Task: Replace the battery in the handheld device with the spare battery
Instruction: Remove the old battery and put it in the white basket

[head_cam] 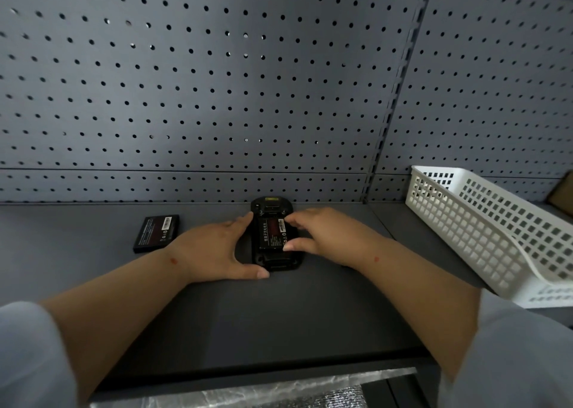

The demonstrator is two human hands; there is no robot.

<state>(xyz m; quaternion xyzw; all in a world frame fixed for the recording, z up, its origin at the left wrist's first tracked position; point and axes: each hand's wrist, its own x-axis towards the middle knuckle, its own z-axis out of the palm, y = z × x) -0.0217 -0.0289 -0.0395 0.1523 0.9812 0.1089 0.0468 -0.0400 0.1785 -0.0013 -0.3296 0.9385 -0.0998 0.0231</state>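
A black handheld device (271, 204) lies face down on the grey shelf (279, 314), back cover off. A black battery with a red label (272, 232) sits in its open bay. My left hand (214, 249) rests against the device's left side, thumb at its near corner. My right hand (322, 234) touches the battery's right edge with thumb and forefinger. A second black battery (156, 233) lies flat on the shelf to the left, apart from both hands.
A white perforated plastic basket (483, 231) stands on the shelf at the right, close to my right forearm. A grey pegboard wall (217, 82) rises right behind the device. The shelf's front edge runs below my forearms.
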